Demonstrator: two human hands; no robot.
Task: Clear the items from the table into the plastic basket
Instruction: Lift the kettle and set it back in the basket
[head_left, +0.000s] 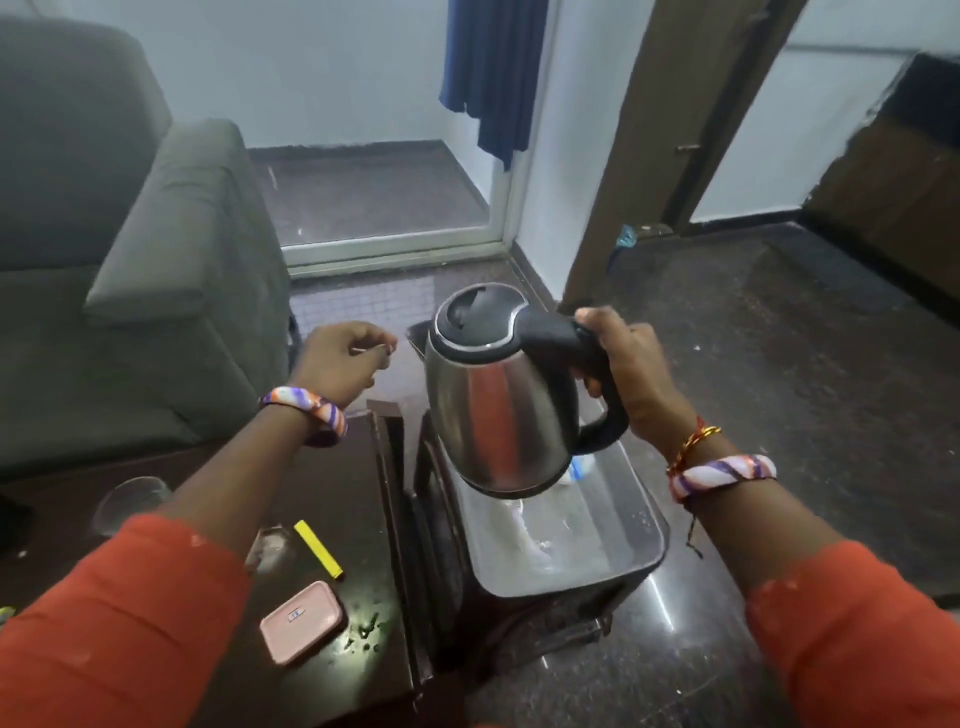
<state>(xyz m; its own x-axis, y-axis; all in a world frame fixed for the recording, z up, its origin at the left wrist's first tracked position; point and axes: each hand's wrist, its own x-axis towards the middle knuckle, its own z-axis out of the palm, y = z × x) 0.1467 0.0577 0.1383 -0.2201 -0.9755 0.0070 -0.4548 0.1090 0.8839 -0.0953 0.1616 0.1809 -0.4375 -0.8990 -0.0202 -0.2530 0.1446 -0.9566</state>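
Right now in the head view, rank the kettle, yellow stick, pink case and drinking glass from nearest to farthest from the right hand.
1. kettle: its black handle is gripped by the right hand, above the basket.
2. yellow stick: on the table, left of the basket.
3. pink case: on the table, nearer the camera.
4. drinking glass: far left, partly behind the left arm.

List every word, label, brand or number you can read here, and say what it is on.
Nothing is legible.
Pink case on the table: a small white label with dark marks, too small to read.
Yellow stick: no print visible.
Kettle, held by the right hand: no visible brand or markings.
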